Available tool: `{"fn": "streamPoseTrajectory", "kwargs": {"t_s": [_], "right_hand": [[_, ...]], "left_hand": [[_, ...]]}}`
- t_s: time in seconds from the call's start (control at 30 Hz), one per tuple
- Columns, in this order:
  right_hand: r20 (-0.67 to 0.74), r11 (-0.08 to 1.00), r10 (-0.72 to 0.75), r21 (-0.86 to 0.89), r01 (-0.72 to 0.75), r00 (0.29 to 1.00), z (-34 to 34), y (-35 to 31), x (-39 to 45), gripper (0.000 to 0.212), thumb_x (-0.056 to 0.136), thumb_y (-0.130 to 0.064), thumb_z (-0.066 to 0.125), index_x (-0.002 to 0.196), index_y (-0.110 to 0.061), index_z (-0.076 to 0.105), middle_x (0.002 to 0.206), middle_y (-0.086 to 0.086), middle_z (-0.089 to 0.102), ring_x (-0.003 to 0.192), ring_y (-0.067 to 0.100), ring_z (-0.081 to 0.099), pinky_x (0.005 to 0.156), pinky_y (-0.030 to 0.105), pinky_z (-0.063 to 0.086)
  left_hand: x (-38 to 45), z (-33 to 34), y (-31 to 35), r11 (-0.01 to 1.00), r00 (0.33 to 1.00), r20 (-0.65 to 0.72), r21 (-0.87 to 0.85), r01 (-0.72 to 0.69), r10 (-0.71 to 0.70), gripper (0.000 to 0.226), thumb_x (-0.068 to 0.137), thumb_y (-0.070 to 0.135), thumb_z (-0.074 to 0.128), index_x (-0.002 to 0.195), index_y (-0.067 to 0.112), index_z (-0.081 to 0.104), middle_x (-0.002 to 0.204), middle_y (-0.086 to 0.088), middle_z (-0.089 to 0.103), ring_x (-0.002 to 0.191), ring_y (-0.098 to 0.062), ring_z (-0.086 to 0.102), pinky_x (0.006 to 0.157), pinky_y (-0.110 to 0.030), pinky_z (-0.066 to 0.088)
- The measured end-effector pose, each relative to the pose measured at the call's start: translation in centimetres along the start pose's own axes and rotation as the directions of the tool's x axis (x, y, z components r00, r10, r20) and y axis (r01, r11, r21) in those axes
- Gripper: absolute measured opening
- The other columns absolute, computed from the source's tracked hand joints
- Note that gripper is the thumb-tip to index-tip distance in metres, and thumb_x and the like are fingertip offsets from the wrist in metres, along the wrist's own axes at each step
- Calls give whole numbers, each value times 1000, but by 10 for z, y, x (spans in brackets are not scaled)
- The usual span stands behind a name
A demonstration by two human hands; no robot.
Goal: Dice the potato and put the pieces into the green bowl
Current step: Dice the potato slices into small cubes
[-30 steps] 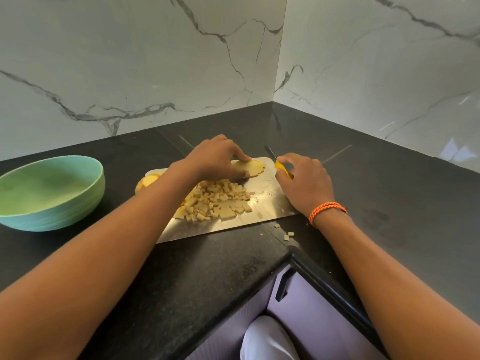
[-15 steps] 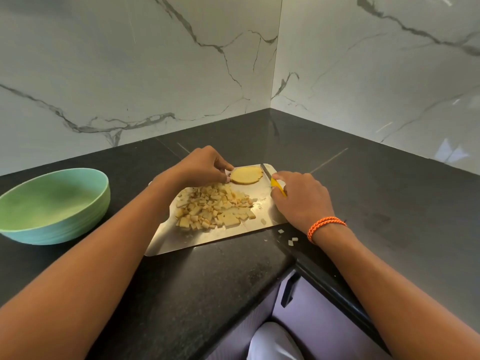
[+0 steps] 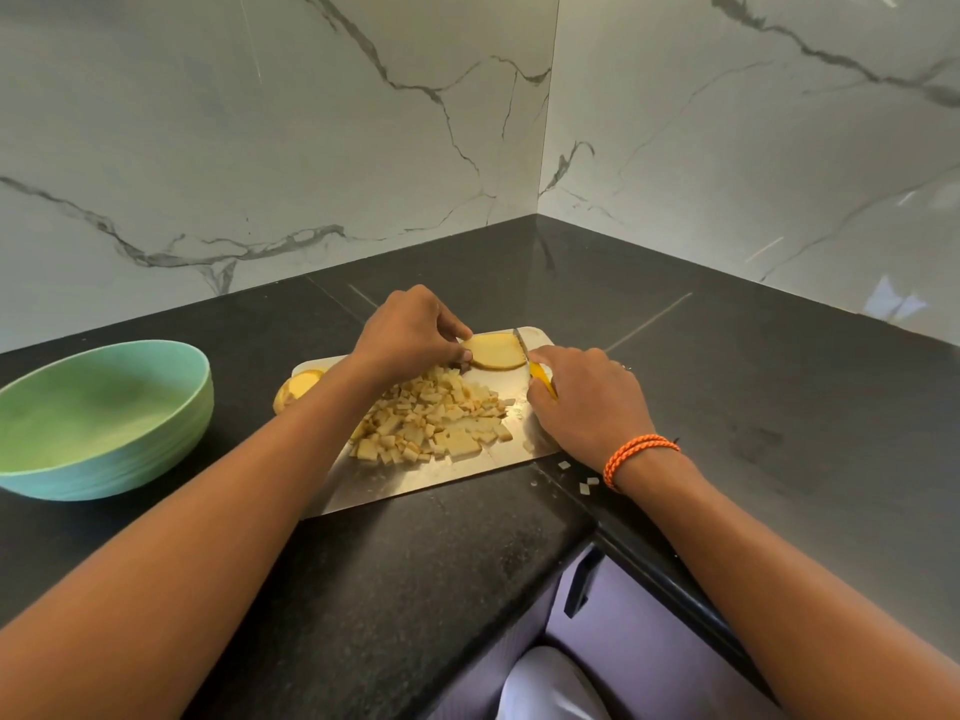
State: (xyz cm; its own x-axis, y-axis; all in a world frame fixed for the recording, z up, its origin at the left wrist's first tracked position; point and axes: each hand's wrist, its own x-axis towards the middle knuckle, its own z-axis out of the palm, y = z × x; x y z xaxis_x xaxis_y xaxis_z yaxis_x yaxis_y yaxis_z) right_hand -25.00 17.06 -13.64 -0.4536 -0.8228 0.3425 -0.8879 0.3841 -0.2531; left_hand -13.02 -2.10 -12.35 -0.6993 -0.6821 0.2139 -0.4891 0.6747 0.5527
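Here, the left hand [image 3: 410, 330] pinches a flat yellow potato slice [image 3: 493, 351] at the far end of the shiny metal cutting board [image 3: 441, 478], beside a heap of small potato cubes [image 3: 434, 420]. The right hand [image 3: 589, 407] curls its fingers round a yellow-handled knife [image 3: 531, 363], blade against the slice's right edge. The round green bowl [image 3: 104, 418] stands well apart on the black stone counter [image 3: 415, 563].

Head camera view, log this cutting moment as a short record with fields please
left hand: holds the potato slice flat by its left edge
right hand: grips the yellow-handled knife, blade at the slice's right edge
board: steel cutting board, pile of diced potato in its middle
uncut: potato chunk at the board's left end
green bowl: holds no pieces
strays: a few dice on the counter
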Motion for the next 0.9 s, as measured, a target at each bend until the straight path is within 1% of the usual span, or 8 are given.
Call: {"fn": "streamPoseTrajectory", "kwargs": {"t_s": [0.1, 0.17, 0.3, 0.4, 0.47, 0.57, 0.8, 0.9], "right_hand": [[-9, 1000, 8, 21, -8, 1000, -1, 1, -2, 40, 102, -35, 48, 140, -27, 59, 104, 4, 72, 86, 22, 65, 80, 40, 56], [-14, 1000, 18, 22, -17, 1000, -2, 2, -3, 40, 102, -36, 48, 140, -27, 59, 105, 4, 72, 87, 22, 65, 81, 41, 57], [-65, 999, 26, 33, -24, 998, -4, 2, -4, 39, 101, -34, 48, 136, -22, 61, 95, 4, 72, 79, 22, 64, 77, 43, 59], [-89, 999, 11, 33, -8, 996, -5, 0, -5, 36, 102, -33, 47, 129, -17, 65, 88, 5, 72, 75, 22, 64, 74, 44, 59], [-75, 1000, 1, 29, 1, 997, -5, -2, -5, 35, 102, -32, 46, 127, -17, 65, 87, 6, 71, 74, 23, 64, 74, 44, 58], [-55, 1000, -15, 25, 16, 998, -5, -3, -6, 35, 103, -32, 45, 129, -17, 64, 85, 5, 70, 74, 22, 63, 75, 42, 58], [-33, 999, -41, 26, 42, 999, -4, -3, -6, 41, 106, -32, 45, 144, -21, 55, 99, 6, 72, 78, 19, 61, 73, 33, 53], [-22, 997, -40, 58, 41, 999, -2, -3, -5, 38, 104, -32, 48, 140, -21, 58, 108, 7, 72, 90, 23, 64, 80, 38, 56]], "left_hand": [[0, -2, -3, 1000, 1000, 18, 0, -7, 7, 26, 85, 29, 88, 110, 23, 83, 86, 11, 78, 75, -7, 71, 74, -33, 62], [-1, -1, -4, 999, 999, -4, 14, -41, 41, 28, 89, 39, 83, 113, 25, 82, 94, 12, 76, 78, -5, 67, 69, -27, 55], [-4, 8, 4, 985, 994, -6, 140, -105, 107, 53, 89, 64, 72, 132, 31, 73, 123, 11, 64, 105, -8, 60, 88, -35, 56], [-5, 17, 15, 939, 990, 57, 315, -140, 128, 64, 89, 71, 67, 141, 34, 65, 136, 11, 60, 119, -12, 57, 86, -33, 49], [-6, 21, 19, 916, 990, 27, 375, -140, 140, 64, 90, 70, 66, 143, 33, 64, 137, 10, 61, 124, -14, 56, 84, -31, 44], [-6, 24, 20, 923, 990, -29, 367, -118, 138, 63, 90, 69, 67, 141, 32, 66, 135, 9, 63, 123, -14, 57, 81, -31, 43], [-6, 26, 20, 946, 991, -58, 311, -94, 118, 61, 90, 66, 69, 139, 31, 68, 133, 10, 65, 120, -14, 58, 77, -29, 40], [-6, 27, 21, 948, 991, -74, 309, -81, 109, 60, 89, 67, 70, 137, 31, 70, 132, 11, 66, 118, -14, 59, 76, -28, 40]]}}
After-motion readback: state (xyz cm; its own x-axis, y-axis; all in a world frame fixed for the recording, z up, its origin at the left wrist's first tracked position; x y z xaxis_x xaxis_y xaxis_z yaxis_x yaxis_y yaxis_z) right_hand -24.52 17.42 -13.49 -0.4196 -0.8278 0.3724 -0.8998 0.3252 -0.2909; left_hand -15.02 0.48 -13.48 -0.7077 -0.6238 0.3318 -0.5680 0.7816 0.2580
